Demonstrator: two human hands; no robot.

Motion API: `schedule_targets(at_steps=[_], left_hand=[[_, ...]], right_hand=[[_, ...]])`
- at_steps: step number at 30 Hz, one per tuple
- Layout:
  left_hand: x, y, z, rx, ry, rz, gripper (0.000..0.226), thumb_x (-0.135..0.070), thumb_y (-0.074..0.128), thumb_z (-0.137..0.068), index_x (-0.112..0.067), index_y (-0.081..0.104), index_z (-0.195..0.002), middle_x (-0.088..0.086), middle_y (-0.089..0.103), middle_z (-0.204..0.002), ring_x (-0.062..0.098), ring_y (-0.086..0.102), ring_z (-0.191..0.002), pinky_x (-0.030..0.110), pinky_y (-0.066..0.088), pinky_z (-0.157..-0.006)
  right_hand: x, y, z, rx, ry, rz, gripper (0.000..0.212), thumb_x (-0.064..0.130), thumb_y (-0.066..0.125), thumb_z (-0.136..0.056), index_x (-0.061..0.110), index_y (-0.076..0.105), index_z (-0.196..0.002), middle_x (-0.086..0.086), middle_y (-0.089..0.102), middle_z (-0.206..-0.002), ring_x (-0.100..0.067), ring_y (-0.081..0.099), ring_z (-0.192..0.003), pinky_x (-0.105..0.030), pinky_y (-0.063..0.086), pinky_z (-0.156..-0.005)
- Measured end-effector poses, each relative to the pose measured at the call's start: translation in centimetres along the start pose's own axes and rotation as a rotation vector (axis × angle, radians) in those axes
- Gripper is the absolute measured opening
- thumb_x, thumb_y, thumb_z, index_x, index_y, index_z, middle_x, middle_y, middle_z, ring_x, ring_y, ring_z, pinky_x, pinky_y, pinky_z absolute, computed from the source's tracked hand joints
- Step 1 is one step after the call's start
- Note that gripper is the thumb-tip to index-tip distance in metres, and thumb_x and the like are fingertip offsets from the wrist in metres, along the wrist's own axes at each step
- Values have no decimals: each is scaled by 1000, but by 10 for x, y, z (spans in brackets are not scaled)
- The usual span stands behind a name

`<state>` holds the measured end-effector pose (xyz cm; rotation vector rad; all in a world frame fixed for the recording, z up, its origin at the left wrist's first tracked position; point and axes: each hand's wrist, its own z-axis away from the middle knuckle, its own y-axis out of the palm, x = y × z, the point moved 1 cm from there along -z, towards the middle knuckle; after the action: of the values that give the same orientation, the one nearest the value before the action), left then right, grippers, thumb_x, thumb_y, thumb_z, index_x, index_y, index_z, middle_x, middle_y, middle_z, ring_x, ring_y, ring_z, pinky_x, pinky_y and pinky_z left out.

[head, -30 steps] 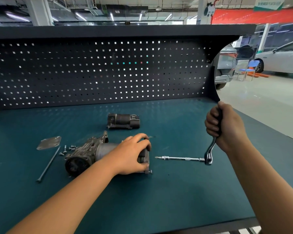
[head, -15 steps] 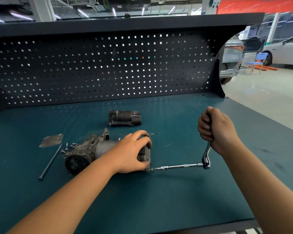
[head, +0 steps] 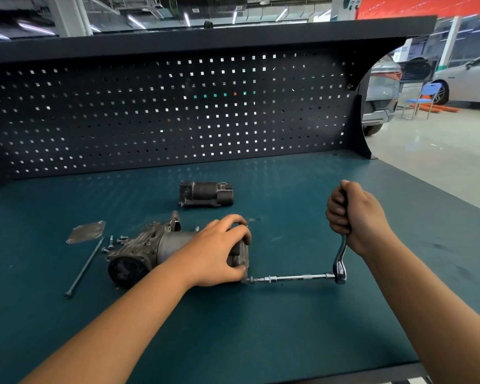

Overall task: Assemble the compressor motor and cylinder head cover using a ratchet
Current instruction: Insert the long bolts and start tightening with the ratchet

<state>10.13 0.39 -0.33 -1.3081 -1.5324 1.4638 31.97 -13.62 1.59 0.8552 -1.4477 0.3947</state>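
While your left hand (head: 219, 250) clasps the right end of the grimy grey compressor (head: 139, 253), which lies on its side left of centre on the teal counter (head: 261, 328), your right hand (head: 355, 217) grips the chrome ratchet (head: 341, 259) handle upright. Its extension bar (head: 291, 278) runs level to the compressor's near right corner. The flat cover plate (head: 86, 231) lies just left of it.

left hand (head: 219, 250): fingers (head: 233, 221) curled over compressor motor (head: 139, 253) | right hand (head: 355, 217): fingers (head: 336, 214) clenched round ratchet (head: 340, 261) | forearms: extended
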Motion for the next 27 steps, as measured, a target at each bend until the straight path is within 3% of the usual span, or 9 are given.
schedule_targets(at_steps=[27], left_hand=[[-1,-1,2,-20,21,-9,40,-43,63,-75,-37,40,-108,-21,20,-134,9,31,-117,19,26,-93]], right_hand=[[-29,3,-47,-71,411,-81,38,34,34,-99,20,30,-63,7,25,-41,-5,17,-29,-11,9,-28]])
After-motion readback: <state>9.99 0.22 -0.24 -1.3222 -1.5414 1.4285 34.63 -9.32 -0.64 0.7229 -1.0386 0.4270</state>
